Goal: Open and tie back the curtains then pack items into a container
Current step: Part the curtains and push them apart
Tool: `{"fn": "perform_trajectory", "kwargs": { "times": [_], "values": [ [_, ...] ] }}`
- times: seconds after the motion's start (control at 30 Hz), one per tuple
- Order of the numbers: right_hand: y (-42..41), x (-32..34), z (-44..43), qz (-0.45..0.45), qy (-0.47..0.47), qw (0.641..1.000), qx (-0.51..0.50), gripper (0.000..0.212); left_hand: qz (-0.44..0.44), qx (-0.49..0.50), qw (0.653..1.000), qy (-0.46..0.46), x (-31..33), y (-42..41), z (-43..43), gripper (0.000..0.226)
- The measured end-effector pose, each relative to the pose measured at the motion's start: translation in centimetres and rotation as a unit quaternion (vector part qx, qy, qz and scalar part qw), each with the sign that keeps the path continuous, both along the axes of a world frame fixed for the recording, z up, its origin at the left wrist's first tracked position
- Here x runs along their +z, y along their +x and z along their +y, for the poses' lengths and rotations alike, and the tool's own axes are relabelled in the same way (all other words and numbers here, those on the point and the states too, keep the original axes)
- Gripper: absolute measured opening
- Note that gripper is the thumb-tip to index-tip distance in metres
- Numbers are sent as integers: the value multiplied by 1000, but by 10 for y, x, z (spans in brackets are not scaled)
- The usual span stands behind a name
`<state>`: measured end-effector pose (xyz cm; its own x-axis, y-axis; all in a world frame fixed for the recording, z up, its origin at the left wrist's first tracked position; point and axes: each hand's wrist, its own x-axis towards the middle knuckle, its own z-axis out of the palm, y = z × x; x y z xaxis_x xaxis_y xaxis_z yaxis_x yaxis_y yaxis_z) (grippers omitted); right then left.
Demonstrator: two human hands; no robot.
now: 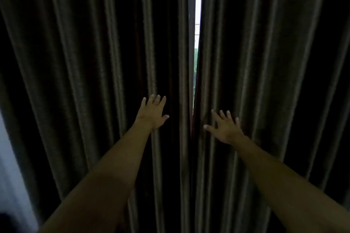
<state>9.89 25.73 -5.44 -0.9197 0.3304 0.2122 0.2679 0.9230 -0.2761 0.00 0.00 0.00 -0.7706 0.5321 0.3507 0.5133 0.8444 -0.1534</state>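
Left hand [153, 113] on the left curtain [85, 81] at frame centre, right hand [225, 128] on the right curtain [265, 81]; fingers [151, 101] spread wide, gripping nothing; bright slit [198, 15] between panels at upper centre; flat palms may slip over folds, leaving panels unparted.

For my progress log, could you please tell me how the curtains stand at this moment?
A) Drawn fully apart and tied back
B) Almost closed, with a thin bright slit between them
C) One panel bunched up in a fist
B: only a narrow strip of daylight shows between the left curtain and the right curtain, while the left hand and the right hand are spread flat at the folds, gripping nothing.
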Motion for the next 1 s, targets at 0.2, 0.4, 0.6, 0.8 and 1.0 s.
{"fn": "perform_trajectory", "kwargs": {
  "times": [0.2, 0.4, 0.6, 0.8, 1.0],
  "values": [
    [-20, 5, -33, 129, 39, 990, 48, 76, 130, -94, 987, -19, 34, -17, 4, 72],
    [-44, 14, -62, 244, 13, 966, 84, 74, 226, -122, 966, -34, 73, -36, 13, 69],
    [-87, 36, -75, 315, -90, 934, 142, 79, 318, -162, 933, -46, 123, -57, 45, 59],
    [-143, 48, -75, 410, -202, 870, 185, 88, 380, -159, 908, -74, 166, -83, 81, 57],
    [-213, 39, -81, 434, -166, 860, 212, 62, 436, -59, 886, -146, 181, -125, 93, 59]
  ]
}}
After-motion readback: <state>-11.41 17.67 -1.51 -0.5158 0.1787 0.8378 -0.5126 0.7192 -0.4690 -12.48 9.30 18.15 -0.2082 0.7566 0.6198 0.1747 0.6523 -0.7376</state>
